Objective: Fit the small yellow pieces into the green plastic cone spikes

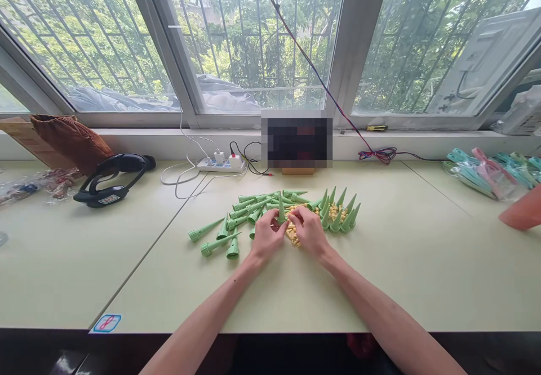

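Between the fingers of my left hand [269,233] a green plastic watering spike [281,209] is held with its point up. My right hand [310,230] is pinched close beside the spike's base; whatever its fingertips hold is too small to make out. Under and between both hands lies a heap of small yellow pieces [292,234]. To the left, several more green spikes [236,220] lie loosely in a pile, most on their sides. Right of my right hand, a group of green spikes [347,221] stands point up, with yellow pieces among them.
A power strip [222,164] with white cables lies at the back, near a black headset [112,181] and a brown pouch [70,141]. Bundled red and blue wires [378,154] rest by the window. Bagged pastel plastic items [492,172] and an orange container [522,209] are far right.
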`<state>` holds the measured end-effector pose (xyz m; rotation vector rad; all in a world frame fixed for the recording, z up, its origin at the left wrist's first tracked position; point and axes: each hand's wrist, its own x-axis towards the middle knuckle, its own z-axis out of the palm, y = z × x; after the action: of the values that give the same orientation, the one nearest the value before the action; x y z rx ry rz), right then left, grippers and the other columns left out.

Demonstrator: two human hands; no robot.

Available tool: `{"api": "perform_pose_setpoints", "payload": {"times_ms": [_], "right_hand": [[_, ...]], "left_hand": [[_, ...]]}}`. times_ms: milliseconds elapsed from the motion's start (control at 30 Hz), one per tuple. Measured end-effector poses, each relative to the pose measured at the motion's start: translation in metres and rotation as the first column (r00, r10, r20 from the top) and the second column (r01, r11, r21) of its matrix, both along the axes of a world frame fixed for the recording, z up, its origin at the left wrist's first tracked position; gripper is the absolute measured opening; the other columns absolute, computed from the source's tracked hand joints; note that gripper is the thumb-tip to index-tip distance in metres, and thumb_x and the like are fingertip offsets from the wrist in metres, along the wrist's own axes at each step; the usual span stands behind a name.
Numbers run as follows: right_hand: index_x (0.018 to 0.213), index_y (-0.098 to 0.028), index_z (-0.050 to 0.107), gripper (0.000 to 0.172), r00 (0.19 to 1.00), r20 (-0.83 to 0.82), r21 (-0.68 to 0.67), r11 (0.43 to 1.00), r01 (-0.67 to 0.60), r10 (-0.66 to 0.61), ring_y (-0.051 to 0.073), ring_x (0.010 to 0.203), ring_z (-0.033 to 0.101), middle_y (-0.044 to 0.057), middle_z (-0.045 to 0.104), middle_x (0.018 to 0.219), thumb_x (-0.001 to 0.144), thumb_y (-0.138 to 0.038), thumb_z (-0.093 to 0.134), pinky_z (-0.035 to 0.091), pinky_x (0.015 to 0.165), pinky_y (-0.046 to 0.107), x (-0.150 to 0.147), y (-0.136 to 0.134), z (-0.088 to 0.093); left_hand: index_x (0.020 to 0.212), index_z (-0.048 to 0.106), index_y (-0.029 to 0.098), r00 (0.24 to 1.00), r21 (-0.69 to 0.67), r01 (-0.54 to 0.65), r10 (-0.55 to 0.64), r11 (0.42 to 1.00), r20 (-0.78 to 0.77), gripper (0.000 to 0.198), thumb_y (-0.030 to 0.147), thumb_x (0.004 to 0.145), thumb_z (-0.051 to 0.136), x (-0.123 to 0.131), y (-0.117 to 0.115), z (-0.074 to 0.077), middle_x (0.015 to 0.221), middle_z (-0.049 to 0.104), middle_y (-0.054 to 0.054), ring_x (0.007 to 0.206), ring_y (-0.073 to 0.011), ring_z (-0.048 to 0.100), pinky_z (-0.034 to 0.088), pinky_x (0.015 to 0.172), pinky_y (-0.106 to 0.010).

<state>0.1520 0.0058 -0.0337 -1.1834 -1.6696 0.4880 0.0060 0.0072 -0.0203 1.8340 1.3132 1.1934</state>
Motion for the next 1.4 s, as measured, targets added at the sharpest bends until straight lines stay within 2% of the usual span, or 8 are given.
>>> {"api": "perform_pose_setpoints", "payload": {"times_ms": [1400], "right_hand": [[0.067,-0.022,0.043,0.041,0.992,0.097,0.019,0.996,0.082,-0.083,0.013,0.050,0.041,-0.003,0.049,0.057,0.101,-0.044,0.038,0.030,0.052,0.026,0.0018,0.0002,0.0016]], "left_hand": [[0.100,0.066,0.018,0.999,0.026,0.041,-0.041,0.999,0.000,0.020,0.024,0.081,0.062,0.0015,-0.0047,0.0030,0.093,0.068,-0.004,0.067,-0.0123,0.055,0.050,0.063,-0.026]]}}
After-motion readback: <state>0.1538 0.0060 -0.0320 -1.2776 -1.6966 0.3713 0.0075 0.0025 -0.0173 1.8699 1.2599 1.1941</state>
